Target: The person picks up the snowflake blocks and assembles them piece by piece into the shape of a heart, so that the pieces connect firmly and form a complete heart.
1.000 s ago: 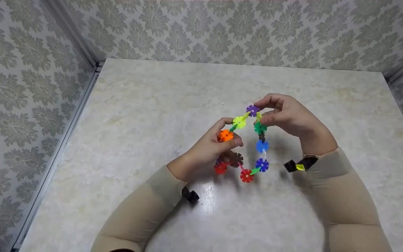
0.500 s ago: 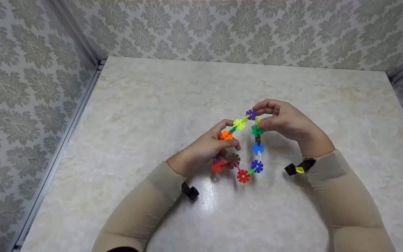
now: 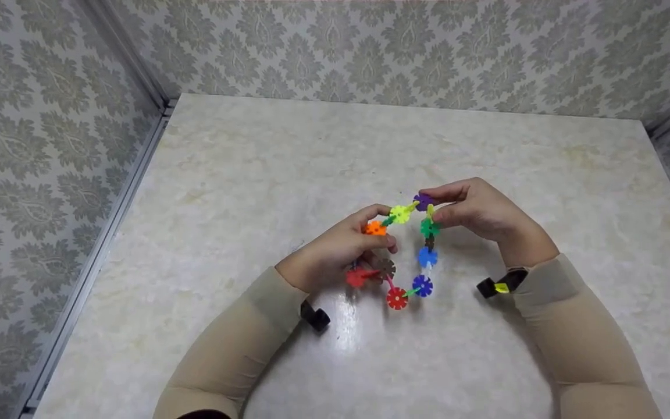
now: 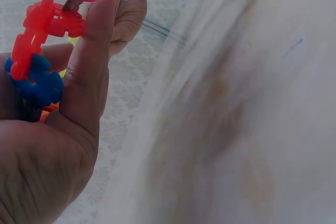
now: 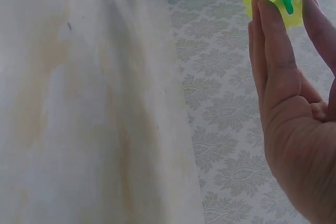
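Observation:
A closed loop of slotted plastic flower discs (image 3: 427, 256) in several colours is held up above the table between both hands. My left hand (image 3: 341, 247) grips its left side, with the orange disc (image 3: 376, 228) between thumb and fingers. In the left wrist view, a blue disc (image 4: 39, 81) and red discs (image 4: 30, 40) lie against the fingers of that hand. At the upper right, my right hand (image 3: 486, 212) pinches the loop by the purple disc (image 3: 423, 202) and the green disc (image 3: 430, 227). A yellow disc (image 5: 294, 14) sits between its thumb and fingers in the right wrist view.
The pale marbled table (image 3: 253, 174) reaches back to a wall with patterned paper (image 3: 364, 52). Another papered wall (image 3: 27, 174) with a metal rail stands along the left. A black camera mount (image 3: 316, 319) is strapped to the left wrist, and a similar mount (image 3: 489, 287) to the right.
My right hand has come down a little, and the top of the loop has come down with it. The loop's bottom discs have swung slightly left. Both hands keep their hold.

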The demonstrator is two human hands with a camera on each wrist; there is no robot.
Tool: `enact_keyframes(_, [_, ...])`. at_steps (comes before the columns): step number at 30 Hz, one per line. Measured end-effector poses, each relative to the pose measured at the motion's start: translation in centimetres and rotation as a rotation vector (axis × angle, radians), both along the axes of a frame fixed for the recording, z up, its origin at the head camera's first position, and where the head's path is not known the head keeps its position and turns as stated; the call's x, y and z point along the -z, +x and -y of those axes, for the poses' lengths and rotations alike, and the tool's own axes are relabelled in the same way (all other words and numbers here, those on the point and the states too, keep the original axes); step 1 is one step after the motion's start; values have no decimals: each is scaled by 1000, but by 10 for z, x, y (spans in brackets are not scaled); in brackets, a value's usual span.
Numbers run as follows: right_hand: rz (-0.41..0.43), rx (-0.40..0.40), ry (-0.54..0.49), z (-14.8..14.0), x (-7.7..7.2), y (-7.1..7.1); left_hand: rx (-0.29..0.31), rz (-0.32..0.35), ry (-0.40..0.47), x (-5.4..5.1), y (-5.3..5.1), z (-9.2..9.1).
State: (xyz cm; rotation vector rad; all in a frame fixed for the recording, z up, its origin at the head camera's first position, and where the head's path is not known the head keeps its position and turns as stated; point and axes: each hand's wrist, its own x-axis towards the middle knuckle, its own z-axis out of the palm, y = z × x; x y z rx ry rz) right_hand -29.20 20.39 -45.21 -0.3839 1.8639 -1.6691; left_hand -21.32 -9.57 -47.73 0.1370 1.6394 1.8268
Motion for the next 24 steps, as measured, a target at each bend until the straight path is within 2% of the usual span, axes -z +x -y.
enact_keyframes(12, [-29,55,8,4,8,2,-60,57,16,3,-2,1])
enact_keyframes(18, [-11,74,-39,6,11,3,-61,84,55,2,-2,2])
enact_keyframes(24, [-14,72,-4,7,10,2,-64,93,67,0,-4,2])
